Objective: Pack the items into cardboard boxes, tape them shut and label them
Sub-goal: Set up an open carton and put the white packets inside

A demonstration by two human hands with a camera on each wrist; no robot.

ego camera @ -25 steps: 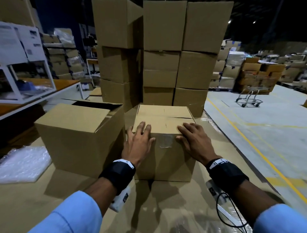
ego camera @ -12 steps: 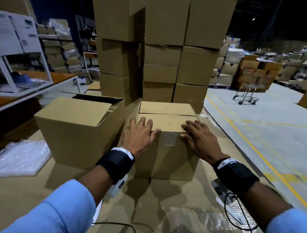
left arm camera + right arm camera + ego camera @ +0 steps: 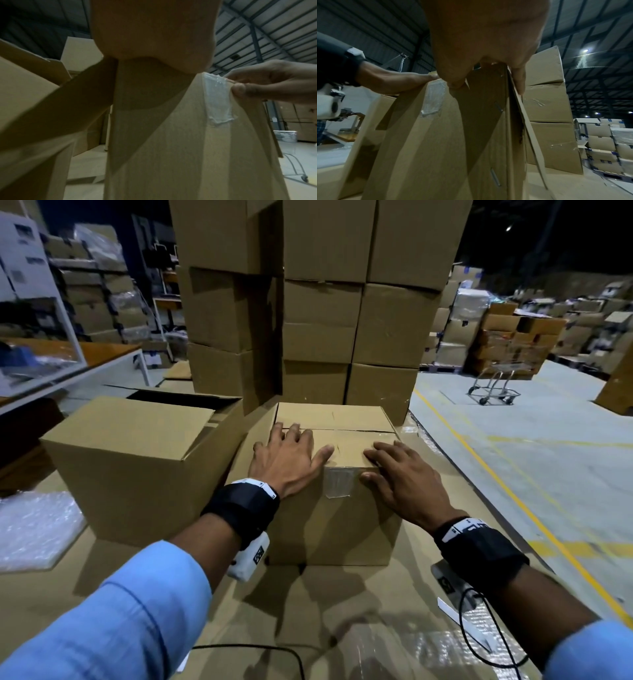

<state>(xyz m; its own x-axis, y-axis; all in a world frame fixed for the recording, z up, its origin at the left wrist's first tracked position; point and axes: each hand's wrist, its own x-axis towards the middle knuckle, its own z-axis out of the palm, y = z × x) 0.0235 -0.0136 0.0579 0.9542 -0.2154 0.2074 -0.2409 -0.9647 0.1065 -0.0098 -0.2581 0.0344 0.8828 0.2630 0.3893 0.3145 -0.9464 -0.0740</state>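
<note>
A closed cardboard box (image 3: 329, 529) stands on the table in front of me. A strip of clear tape (image 3: 337, 482) runs over its top and down the front face. My left hand (image 3: 287, 453) lies flat on the left of the lid, fingers straight and reaching the flap seam. My right hand (image 3: 400, 470) presses the right of the lid, its thumb on the front face beside the tape. The left wrist view shows the tape (image 3: 217, 100) with the right hand (image 3: 274, 83) at its edge. The right wrist view shows the tape (image 3: 433, 100) beside the left hand (image 3: 399, 81).
An open cardboard box (image 3: 137, 460) stands just left, touching or nearly touching the taped one. A tall stack of boxes (image 3: 325, 302) rises right behind. Bubble wrap (image 3: 34, 529) lies at the left. The table edge (image 3: 445, 460) runs close on the right, with floor and a trolley (image 3: 493, 385) beyond.
Both hands stay pressed on the box. The left hand has slid a little further over the lid toward the seam, and my view has come closer.
</note>
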